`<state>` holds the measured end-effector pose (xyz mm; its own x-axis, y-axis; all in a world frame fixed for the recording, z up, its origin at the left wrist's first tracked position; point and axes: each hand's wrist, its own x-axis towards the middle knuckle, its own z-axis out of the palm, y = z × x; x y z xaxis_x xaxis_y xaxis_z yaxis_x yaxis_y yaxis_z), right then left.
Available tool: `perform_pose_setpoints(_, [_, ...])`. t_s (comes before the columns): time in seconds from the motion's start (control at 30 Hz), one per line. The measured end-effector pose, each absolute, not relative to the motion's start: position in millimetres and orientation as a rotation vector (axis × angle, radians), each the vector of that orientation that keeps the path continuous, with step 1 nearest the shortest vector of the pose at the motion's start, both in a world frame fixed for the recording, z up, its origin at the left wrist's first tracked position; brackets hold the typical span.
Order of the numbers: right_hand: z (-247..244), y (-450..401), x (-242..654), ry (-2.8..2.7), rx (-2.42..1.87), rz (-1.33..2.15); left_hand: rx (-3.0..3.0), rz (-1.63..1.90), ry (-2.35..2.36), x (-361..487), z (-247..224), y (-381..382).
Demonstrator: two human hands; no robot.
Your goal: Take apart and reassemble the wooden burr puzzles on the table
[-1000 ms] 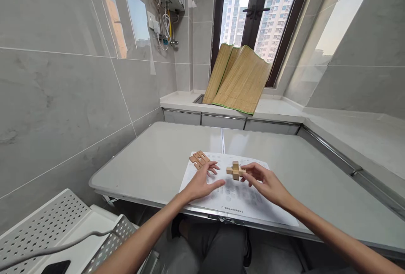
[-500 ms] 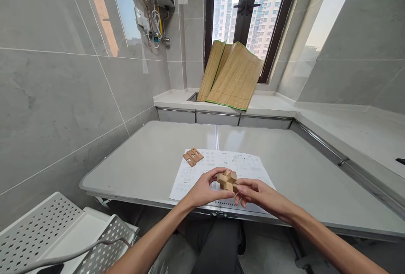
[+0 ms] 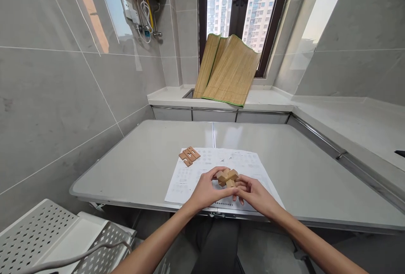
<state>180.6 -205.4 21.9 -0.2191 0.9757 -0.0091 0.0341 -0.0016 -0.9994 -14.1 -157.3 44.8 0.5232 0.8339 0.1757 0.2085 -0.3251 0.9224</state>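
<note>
A light wooden block puzzle [image 3: 228,176] of interlocking pieces is held just above the printed sheet, near the front edge of the table. My left hand [image 3: 207,188] grips its left side between thumb and fingers. On the right side, my right hand [image 3: 253,193] has its thumb and fingers closed round the puzzle, with some fingertips hidden behind it. The white printed sheet [image 3: 182,181] lies flat under both hands. At its upper left corner rest flat brown wooden pieces [image 3: 189,156] with cut-out slots, side by side.
The pale table [image 3: 145,151] has a seam down its middle. Behind it, a woven mat [image 3: 232,71] leans on the white counter [image 3: 268,101] below the window. A white perforated rack [image 3: 41,227] with a grey cable stands at the lower left.
The wooden puzzle has turned and tilted between my hands. My right hand has moved slightly left, its thumb now nearer my left thumb. The view has shifted a little.
</note>
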Motion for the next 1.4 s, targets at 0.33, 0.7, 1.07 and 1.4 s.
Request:
perform_pose_setpoints(0.33, [-1, -175, 179, -1.292, -1.186, 1.351, 1.604, 0.771, 0.833, 2, 16, -128])
perform_pose_setpoints(0.7, [10, -159, 188, -1.147, -1.155, 1.579, 1.689, 0.756, 0.891, 7, 11, -110])
perform_pose_setpoints(1.07, [8, -163, 199, -1.387, -1.415, 1.277, 1.417, 0.889, 0.785, -10, 1, -108])
perform_pose_setpoints(1.4, [-19, -172, 197, -1.876, -1.716, 0.365, 1.312, 0.766, 0.727, -27, 3, -118])
